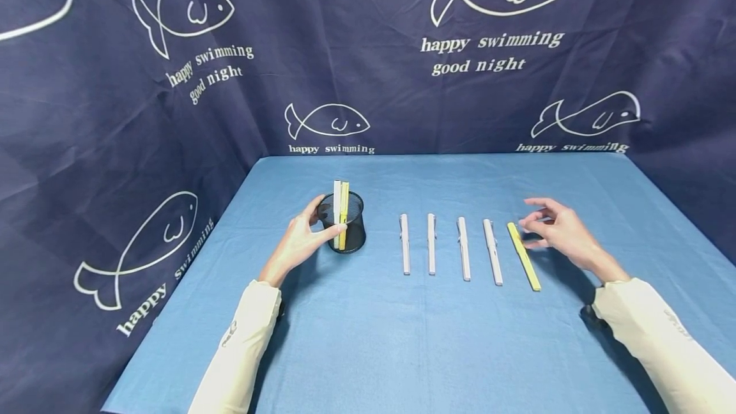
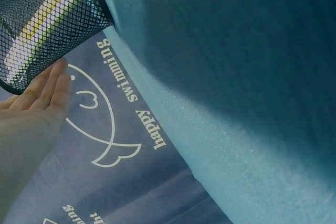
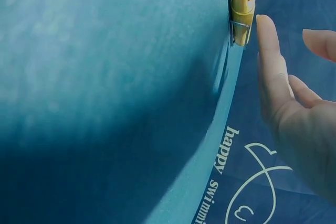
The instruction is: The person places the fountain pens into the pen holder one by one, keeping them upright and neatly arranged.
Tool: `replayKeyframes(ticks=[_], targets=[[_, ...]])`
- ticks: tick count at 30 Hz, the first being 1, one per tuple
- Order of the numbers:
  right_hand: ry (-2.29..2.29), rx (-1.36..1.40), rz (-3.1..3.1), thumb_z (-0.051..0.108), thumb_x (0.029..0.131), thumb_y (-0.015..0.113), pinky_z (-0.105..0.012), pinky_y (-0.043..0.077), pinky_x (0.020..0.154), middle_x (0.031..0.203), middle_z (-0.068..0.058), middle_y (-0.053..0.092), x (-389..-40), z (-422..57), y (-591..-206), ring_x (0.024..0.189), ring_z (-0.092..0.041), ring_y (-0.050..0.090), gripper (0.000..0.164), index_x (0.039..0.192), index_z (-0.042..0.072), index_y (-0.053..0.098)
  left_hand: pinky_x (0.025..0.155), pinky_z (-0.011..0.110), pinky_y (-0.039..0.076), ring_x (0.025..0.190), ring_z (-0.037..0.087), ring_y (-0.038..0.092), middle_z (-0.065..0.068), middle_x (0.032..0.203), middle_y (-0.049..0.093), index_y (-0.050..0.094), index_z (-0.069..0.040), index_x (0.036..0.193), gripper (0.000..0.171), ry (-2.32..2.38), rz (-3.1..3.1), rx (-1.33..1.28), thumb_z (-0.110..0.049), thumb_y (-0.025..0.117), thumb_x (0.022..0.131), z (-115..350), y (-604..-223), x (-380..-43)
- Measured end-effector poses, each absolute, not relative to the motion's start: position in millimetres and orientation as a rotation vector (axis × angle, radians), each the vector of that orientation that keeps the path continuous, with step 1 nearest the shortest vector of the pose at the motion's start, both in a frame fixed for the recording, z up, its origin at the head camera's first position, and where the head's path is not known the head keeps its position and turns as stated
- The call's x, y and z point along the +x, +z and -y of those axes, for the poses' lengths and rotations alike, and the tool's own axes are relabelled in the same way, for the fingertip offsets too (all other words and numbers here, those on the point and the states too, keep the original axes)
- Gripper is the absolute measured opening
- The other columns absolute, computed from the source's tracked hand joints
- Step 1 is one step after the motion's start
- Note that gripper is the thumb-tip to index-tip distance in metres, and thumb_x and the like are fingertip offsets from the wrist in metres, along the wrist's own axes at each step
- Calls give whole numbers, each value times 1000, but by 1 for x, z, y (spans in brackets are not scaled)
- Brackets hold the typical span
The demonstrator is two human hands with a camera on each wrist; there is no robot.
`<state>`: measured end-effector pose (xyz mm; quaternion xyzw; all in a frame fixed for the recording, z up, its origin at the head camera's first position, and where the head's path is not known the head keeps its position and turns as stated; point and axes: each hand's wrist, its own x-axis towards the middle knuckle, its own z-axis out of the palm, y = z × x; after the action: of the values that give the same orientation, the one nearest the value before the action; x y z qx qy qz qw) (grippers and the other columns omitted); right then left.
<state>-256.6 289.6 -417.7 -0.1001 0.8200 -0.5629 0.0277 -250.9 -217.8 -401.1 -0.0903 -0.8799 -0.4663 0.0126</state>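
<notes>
Our left hand [image 1: 301, 234] has its grip clamped round the mesh cup [image 1: 357, 232] toward the left edge of the tabletop [image 1: 368, 344]; our right hand [image 1: 556, 233], grip apart, is beside the loose yellow pen [image 1: 524, 257] toward the right edge. Contact is hard to judge; we'd best pinch mid-barrel without rolling it

Two pens [image 1: 337, 200] are held in a cup [image 1: 358, 230] on the table's [image 1: 368, 337] left half; five loose pens [image 1: 464, 249] are lined up to its right (roughly side by side), curtain [image 1: 402, 107] hung behind.
</notes>
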Motion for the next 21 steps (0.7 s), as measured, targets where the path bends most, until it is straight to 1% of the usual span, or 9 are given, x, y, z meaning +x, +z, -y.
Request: replayKeyframes(ticks=[6, 12, 16, 21], targets=[[-1690, -275, -2496, -2, 106, 52, -41, 61, 75, 116, -29, 54, -255, -292, -417, 92, -4, 67, 58, 153, -17, 22, 107, 55, 42, 136, 32, 52, 13, 149, 55, 31, -15, 163, 97, -1465, 2752, -267, -52, 79, 89, 218, -401, -251], [-1655, -220, -2432, 1, 107, 52, -44, 61, 78, 115, -29, 51, -253, -293, -414, 94, -2, 66, 59, 154, -16, 20, 108, 55, 42, 136, 32, 52, 13, 150, 54, 31, -16, 163, 95, -1458, 2754, -266, -51, 79, 89, 218, -400, -251], [-1625, -203, -2397, 3, 108, 52, -45, 60, 78, 119, -30, 48, -253, -294, -414, 96, -4, 65, 60, 155, -15, 19, 107, 55, 42, 135, 32, 53, 13, 148, 55, 31, -15, 163, 95, -1451, 2753, -265, -51, 79, 89, 218, -400, -251], [-1567, -176, -2400, 3, 107, 55, -45, 60, 78, 119, -28, 48, -253, -294, -415, 96, -13, 63, 62, 156, -14, 20, 106, 54, 43, 134, 31, 54, 13, 148, 56, 32, -15, 163, 94, -1452, 2753, -266, -50, 79, 89, 217, -399, -250]])
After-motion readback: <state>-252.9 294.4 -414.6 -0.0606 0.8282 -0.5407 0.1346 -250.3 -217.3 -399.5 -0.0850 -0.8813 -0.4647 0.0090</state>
